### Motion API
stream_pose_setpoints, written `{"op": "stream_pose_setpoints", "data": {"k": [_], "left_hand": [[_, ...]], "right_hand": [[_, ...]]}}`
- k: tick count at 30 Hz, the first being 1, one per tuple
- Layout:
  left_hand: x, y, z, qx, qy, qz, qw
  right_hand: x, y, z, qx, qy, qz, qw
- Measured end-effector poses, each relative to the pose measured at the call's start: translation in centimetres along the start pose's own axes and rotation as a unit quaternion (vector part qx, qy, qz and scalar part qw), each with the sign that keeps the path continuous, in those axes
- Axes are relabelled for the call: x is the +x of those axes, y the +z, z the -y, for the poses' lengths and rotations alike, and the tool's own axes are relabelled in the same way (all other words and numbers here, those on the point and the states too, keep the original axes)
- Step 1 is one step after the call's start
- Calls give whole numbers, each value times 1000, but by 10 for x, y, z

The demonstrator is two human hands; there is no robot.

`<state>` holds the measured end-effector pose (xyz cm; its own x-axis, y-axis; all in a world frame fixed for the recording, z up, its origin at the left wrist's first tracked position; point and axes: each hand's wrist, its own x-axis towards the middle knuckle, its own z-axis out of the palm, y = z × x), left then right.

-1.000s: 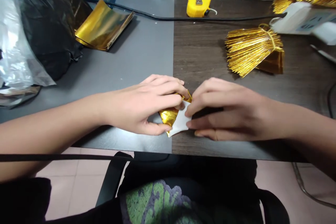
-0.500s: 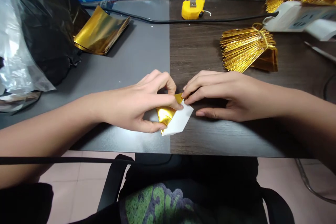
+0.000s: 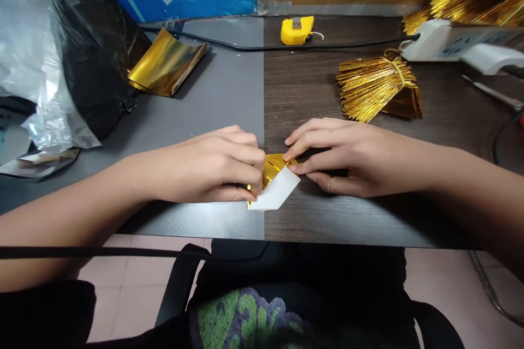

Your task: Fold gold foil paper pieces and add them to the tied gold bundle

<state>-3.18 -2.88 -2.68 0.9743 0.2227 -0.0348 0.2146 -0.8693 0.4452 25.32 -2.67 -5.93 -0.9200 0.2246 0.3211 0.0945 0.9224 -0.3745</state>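
Note:
A sheet of gold foil paper [image 3: 275, 192] with a white back lies partly folded near the desk's front edge, its white side turned up over the gold. My left hand [image 3: 221, 166] is closed on the paper's left side, fingers curled and the thumb at the lower left corner. Its fingers hide part of the gold face. At the upper right corner, my right hand [image 3: 347, 158] touches the paper with its fingertips; those fingers are stretched and apart, and the thumb rests beside them by the desk.
Behind are a stack of gold foil sheets [image 3: 167, 62], a yellow tape measure [image 3: 297, 31] and a tied bundle of folded gold paper [image 3: 370, 87]. A black cable [image 3: 245, 48] runs to a white power strip [image 3: 434, 41]. Black plastic bag [image 3: 94, 65] stands left; boxes stand at the back.
My left index finger has drawn back from the white flap and curled in with the other fingers. My right hand keeps its fingertips at the corner. The view has tilted up slightly.

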Motion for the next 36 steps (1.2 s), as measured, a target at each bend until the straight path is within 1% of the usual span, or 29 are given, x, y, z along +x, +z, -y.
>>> {"op": "stream_pose_setpoints", "data": {"k": [6,10,15,20,24,36], "left_hand": [[1,-1,-8,37,-10,5,999],[2,5,-13,67,-21,-10,997],[4,13,-12,90,-24,-25,995],[5,16,-12,31,-38,-50,998],[5,17,-14,-11,-71,-55,996],[5,21,-16,-40,-80,-76,993]], "right_hand": [[0,0,3,-14,4,17,1000],[-1,-1,4,-73,11,38,997],[-1,1,7,-98,20,39,994],[-1,2,9,-100,32,37,994],[-2,2,9,-99,43,42,993],[0,0,11,-80,44,43,995]]}}
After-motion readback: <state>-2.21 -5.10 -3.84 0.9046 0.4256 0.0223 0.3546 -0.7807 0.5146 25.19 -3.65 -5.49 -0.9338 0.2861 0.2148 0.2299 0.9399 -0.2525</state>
